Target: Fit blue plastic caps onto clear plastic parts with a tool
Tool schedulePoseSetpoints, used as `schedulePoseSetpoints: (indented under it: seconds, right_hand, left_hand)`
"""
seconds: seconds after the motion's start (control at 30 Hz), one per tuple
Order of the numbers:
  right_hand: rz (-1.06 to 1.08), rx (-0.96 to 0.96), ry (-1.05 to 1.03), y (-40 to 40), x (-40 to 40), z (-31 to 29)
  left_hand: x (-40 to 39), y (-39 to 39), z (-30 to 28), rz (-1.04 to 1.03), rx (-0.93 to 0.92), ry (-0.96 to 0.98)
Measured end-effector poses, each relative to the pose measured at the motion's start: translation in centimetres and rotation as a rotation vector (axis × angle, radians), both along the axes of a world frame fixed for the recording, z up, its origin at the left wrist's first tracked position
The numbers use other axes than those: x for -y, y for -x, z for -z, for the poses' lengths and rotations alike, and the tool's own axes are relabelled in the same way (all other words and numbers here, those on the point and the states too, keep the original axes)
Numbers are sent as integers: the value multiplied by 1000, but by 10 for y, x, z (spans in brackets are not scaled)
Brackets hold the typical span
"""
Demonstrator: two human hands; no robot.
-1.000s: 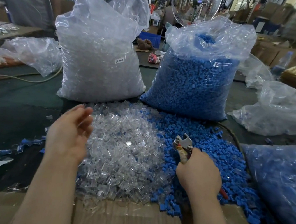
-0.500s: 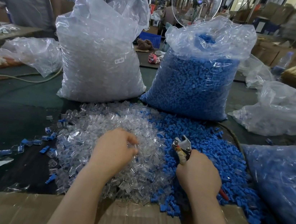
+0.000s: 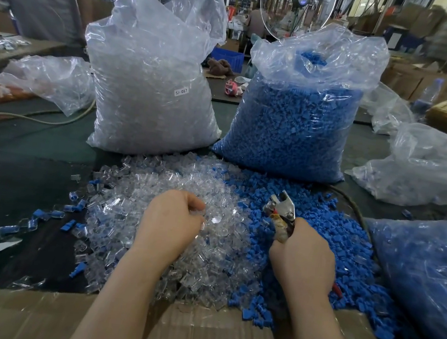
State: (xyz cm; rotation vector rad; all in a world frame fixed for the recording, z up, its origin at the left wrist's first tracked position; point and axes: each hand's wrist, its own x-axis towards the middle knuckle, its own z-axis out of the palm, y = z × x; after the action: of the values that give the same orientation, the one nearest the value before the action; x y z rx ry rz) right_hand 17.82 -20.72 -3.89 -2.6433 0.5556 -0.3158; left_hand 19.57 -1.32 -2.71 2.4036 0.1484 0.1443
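A heap of clear plastic parts (image 3: 131, 214) lies on the dark table in front of me. Beside it, to the right, spreads a heap of blue plastic caps (image 3: 333, 235). My left hand (image 3: 171, 223) sits on the clear heap with its fingers curled down into the parts; what the fingertips hold is hidden. My right hand (image 3: 301, 256) grips the handles of a metal plier-like tool (image 3: 281, 209), whose jaws point up and away over the edge of the blue heap.
A tall bag of clear parts (image 3: 153, 86) and a tall bag of blue caps (image 3: 294, 121) stand behind the heaps. Another blue-filled bag (image 3: 424, 275) lies at the right. A cardboard flap (image 3: 194, 336) is nearest me. Several assembled pieces (image 3: 40, 216) lie scattered at the left.
My left hand came from the left edge of the clear heap to its middle and curled its fingers into the parts. The right hand with the tool barely moved.
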Motion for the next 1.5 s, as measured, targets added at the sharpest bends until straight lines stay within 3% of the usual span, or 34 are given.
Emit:
schedulePoseSetpoints:
  seconds: [0.4,0.63,0.83,0.97,1.3,1.5]
  right_hand:
    - [-84,137,-77,-2,-4,-1]
    - [-97,200,-177,-4,-5,1]
    - [-212,342,-489,-1,-8,-1]
    - [-256,376,-555,-1,-8,-1]
    - [-384,440,-764,2,-13,-6]
    - [-450,511,-814,3,-19,-8]
  left_hand:
    - [17,7,-10,37,106,75]
    - [24,5,-13,14,73,393]
    - [32,7,-18,30,2,674]
    - [34,9,-21,50,-43,904]
    - [47,15,-23,-127,127,1103]
    - [47,15,-25,-50,52,1148]
